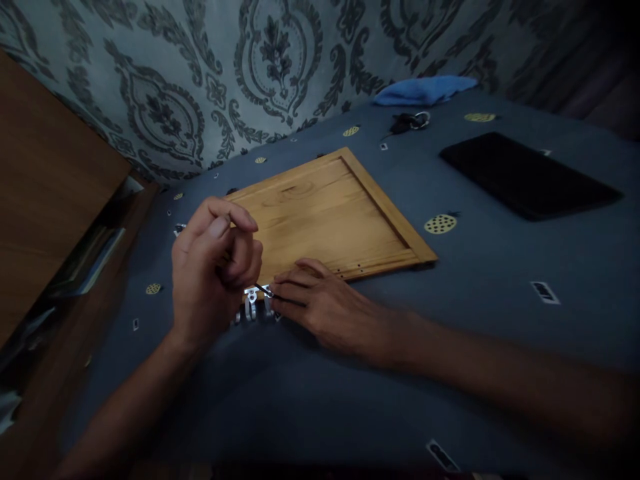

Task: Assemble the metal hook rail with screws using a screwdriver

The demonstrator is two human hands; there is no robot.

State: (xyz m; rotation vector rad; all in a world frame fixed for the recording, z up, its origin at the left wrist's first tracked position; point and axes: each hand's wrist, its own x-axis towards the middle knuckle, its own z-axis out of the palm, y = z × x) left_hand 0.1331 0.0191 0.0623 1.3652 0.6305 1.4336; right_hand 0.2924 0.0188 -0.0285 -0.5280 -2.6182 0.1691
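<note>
A framed wooden panel (315,213), like a small cabinet door, lies flat with a silvery metal hinge (251,294) at its near edge. My left hand (215,267) is closed above the panel's near left part. From it a thin dark shaft (263,290), like a screwdriver's, slants down to the hinge. Any handle is hidden inside the curled fingers. My right hand (330,303) rests at the near edge, its fingers pressed together over the wood and its fingertips gripping beside the shaft's end. Those fingers partly cover the hinge.
The panel lies on a blue patterned sheet (490,280). A black flat rectangular object (530,175) is at the right. Keys on a ring (410,123) and a blue cloth (425,90) lie at the back, near the patterned wall. Wooden furniture with a shelf (95,267) stands left.
</note>
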